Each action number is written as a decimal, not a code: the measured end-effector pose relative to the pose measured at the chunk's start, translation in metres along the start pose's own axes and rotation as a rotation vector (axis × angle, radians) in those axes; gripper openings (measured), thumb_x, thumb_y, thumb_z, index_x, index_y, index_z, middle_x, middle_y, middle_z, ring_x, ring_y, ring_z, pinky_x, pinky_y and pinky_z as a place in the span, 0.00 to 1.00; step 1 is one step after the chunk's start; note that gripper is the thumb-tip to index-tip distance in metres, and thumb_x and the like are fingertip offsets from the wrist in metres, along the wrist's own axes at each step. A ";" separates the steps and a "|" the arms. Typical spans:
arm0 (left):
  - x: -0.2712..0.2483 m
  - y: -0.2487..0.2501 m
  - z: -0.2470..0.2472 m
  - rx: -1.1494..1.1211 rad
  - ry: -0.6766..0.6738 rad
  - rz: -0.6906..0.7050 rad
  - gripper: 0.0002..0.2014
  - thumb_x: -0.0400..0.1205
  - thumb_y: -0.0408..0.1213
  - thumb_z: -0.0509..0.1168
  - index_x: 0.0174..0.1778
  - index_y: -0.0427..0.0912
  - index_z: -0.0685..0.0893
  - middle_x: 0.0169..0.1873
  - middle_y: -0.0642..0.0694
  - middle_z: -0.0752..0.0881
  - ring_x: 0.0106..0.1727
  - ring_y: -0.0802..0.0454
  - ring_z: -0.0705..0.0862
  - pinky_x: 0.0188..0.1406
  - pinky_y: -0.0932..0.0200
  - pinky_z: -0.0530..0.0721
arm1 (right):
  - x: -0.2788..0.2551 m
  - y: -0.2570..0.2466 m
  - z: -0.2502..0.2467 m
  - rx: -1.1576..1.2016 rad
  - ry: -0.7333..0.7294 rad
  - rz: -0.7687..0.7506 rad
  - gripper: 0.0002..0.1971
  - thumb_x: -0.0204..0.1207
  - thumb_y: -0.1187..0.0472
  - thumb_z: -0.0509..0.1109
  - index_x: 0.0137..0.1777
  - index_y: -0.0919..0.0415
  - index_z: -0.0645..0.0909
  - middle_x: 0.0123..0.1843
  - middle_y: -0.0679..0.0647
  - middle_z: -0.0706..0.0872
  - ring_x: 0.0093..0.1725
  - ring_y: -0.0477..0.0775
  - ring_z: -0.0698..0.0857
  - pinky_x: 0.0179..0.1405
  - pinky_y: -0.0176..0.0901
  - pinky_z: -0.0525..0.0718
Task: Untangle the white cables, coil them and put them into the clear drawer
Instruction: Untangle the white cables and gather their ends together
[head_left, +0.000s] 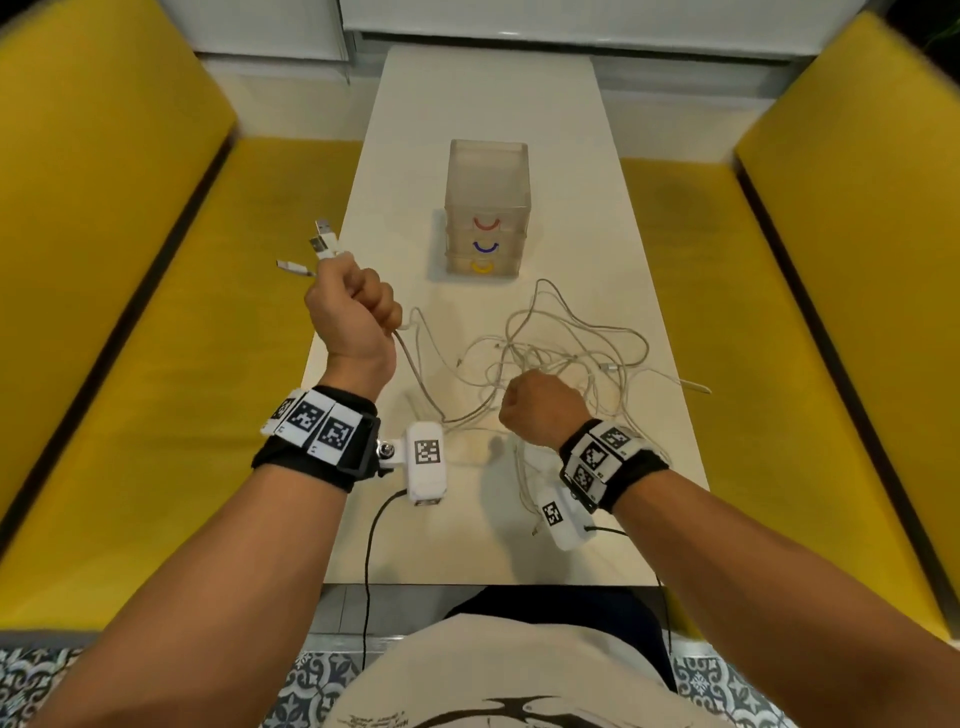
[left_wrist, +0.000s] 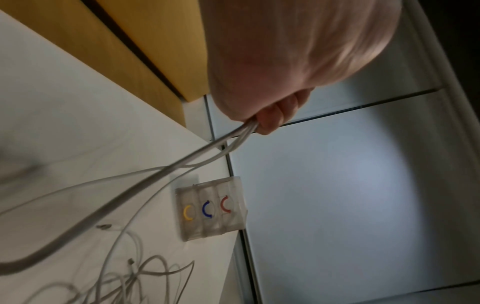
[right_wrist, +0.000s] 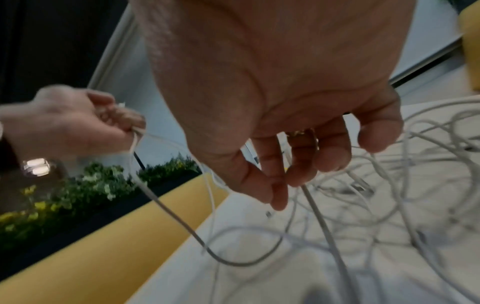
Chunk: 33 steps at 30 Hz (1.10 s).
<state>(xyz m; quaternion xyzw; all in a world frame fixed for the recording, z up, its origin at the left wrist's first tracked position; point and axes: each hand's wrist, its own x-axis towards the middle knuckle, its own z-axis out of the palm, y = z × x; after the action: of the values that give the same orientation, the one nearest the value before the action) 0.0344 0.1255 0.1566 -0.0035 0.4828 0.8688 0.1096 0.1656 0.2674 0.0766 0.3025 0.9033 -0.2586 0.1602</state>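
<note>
A loose tangle of white cables (head_left: 561, 353) lies on the white table (head_left: 488, 104) in front of the clear three-drawer unit (head_left: 485, 208), whose drawers are closed. My left hand (head_left: 353, 306) is raised at the table's left edge and grips a bunch of cable ends; their USB plugs (head_left: 324, 241) stick out above the fist. The left wrist view shows the gripped strands (left_wrist: 182, 164) running from the fist (left_wrist: 272, 115) down to the tangle. My right hand (head_left: 540, 410) hovers over the tangle's near side, and its thumb and fingers (right_wrist: 283, 181) pinch one cable.
Yellow benches flank the table on the left (head_left: 156, 364) and on the right (head_left: 779, 338). One cable end (head_left: 696, 385) reaches the table's right edge. The drawer handles are red, blue and yellow from top to bottom. Black camera leads hang over the near edge.
</note>
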 end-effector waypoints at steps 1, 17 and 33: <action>0.000 -0.003 0.000 0.003 0.001 -0.008 0.17 0.82 0.36 0.54 0.32 0.49 0.54 0.22 0.51 0.55 0.25 0.52 0.50 0.24 0.58 0.51 | 0.001 0.002 0.008 -0.030 -0.022 0.028 0.09 0.71 0.58 0.66 0.47 0.58 0.86 0.44 0.51 0.89 0.48 0.57 0.88 0.56 0.56 0.86; -0.003 -0.034 -0.008 0.059 0.034 -0.068 0.21 0.86 0.33 0.54 0.25 0.49 0.60 0.19 0.53 0.58 0.20 0.56 0.55 0.20 0.65 0.57 | 0.003 0.031 0.056 -0.238 -0.045 0.076 0.04 0.77 0.59 0.69 0.49 0.57 0.78 0.51 0.53 0.86 0.53 0.59 0.87 0.49 0.47 0.75; 0.009 -0.016 -0.007 0.043 0.019 0.020 0.21 0.85 0.31 0.52 0.25 0.50 0.60 0.20 0.53 0.58 0.21 0.55 0.54 0.21 0.64 0.57 | 0.001 0.034 0.066 -0.114 -0.091 0.090 0.11 0.72 0.54 0.73 0.35 0.56 0.74 0.42 0.52 0.84 0.48 0.58 0.88 0.45 0.45 0.80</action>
<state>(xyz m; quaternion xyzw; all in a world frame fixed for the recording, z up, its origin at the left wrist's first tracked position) 0.0278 0.1295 0.1384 -0.0046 0.5026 0.8592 0.0961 0.1952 0.2537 0.0100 0.3213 0.8938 -0.2126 0.2295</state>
